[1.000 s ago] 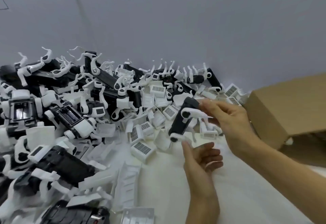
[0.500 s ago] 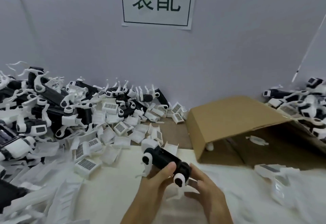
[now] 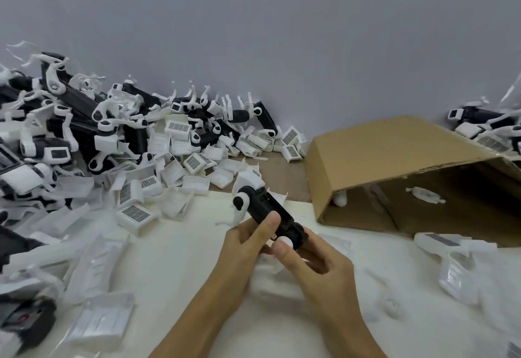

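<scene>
At far left we note a heaped pile of black-and-white plastic assemblies [image 3: 73,132] against the wall. Loose white plastic grille covers [image 3: 135,214] spill from it toward centre across the white surface [image 3: 174,261].

At centre, the left hand [image 3: 245,245] grasps the short black plastic body with white round end caps [image 3: 260,205]. Its thumb lies over the midsection and its fingers curl beneath. The body is held just above the surface, tilted, with its far end pointing up and to the left. The right hand [image 3: 324,264] closes round the near end, thumb pressing the white cap there.

Further right, a brown cardboard box [image 3: 394,154] lies on its side with a few white parts inside.

We judge the black body to be light, rigid and smooth-skinned, so likely to slip under a loose pinch. The thin white prong off its far cap looks liable to snap. The black midsection is the sound place to hold it, not the caps or the prong.
</scene>
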Demonstrator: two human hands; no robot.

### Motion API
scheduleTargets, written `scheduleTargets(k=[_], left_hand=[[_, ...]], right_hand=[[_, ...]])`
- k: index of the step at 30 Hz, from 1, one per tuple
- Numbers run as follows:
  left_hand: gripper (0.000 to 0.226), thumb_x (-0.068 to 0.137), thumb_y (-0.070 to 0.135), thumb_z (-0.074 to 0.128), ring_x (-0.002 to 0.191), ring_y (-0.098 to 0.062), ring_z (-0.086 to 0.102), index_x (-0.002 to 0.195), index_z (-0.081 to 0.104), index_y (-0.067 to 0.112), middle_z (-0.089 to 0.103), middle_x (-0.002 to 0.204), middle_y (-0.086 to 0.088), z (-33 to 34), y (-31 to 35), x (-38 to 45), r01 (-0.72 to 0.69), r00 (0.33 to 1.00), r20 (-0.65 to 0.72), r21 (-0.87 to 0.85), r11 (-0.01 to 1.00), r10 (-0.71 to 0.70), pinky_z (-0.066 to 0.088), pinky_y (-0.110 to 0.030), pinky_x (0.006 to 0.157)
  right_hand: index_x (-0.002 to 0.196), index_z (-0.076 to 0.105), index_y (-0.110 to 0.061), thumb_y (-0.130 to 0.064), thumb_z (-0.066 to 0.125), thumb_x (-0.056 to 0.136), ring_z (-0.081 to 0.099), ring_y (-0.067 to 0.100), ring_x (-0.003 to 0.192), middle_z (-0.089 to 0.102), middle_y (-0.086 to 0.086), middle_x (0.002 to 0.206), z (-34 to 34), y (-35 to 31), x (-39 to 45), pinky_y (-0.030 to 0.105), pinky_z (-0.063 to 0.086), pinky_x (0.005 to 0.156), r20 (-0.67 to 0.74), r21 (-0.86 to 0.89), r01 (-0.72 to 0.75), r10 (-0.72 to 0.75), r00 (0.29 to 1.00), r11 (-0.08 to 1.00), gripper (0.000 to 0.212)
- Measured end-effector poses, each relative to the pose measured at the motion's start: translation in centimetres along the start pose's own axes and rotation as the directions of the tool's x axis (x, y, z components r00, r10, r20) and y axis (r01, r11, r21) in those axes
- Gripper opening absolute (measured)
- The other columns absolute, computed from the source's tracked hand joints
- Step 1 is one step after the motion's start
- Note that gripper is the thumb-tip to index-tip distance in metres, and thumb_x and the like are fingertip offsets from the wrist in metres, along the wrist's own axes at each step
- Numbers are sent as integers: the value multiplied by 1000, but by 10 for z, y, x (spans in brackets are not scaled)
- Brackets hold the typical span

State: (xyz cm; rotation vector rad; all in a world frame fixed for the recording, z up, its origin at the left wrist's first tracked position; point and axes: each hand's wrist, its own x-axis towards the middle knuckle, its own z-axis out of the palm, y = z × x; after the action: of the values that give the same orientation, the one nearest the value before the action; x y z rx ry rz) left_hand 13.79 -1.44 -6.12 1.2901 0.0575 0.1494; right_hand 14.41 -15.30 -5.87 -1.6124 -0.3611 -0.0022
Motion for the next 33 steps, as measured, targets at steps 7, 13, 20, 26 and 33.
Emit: scheduleTargets(k=[7,13,20,26,33], left_hand=[[35,71,51,79,99,-25,75,95,79,25,79,100,-7,3,5,-5,-64,994,-79,62,996,69,58,-34,84],[19,61,38,67,71,-15,60,77,57,40,60,76,10,-11,21,-12,-386,845,13,707,593,535,50,-34,61],[42,66,46,57,78,-21,63,97,75,24,65,84,6,-25,24,-14,-416,787,387,908,-49,480,48,-37,74],[47,55,38,80,96,-27,66,98,78,19,68,88,9,-18,7,-12,-353,718,366,925,-144,592,32,-40,90],[71,42,45,83,115,-26,45,101,50,22,63,101,3,5,-9,-12,-333,743,322,938,-94,587,25,-49,103]], right_hand=[[119,67,-47,-66,78,59,66,-2,104,73,-23,107,1,5,-1,33,52,93,17,-118,16,-14,1000,993,63],[145,25,-64,-36,80,71,43,-6,137,36,-37,151,0,4,-4,30,44,104,143,-68,208,-196,970,976,97],[129,55,-53,-49,89,54,61,-4,117,62,-28,128,0,-3,-4,12,50,89,117,-36,191,-186,976,981,83],[112,67,-39,-57,86,48,68,-1,97,70,-28,103,-2,0,-2,9,51,78,-98,-118,119,-131,987,986,70],[85,77,-26,-71,81,52,72,11,81,76,-6,83,-5,6,10,39,61,80,-343,38,-86,93,934,996,56]])
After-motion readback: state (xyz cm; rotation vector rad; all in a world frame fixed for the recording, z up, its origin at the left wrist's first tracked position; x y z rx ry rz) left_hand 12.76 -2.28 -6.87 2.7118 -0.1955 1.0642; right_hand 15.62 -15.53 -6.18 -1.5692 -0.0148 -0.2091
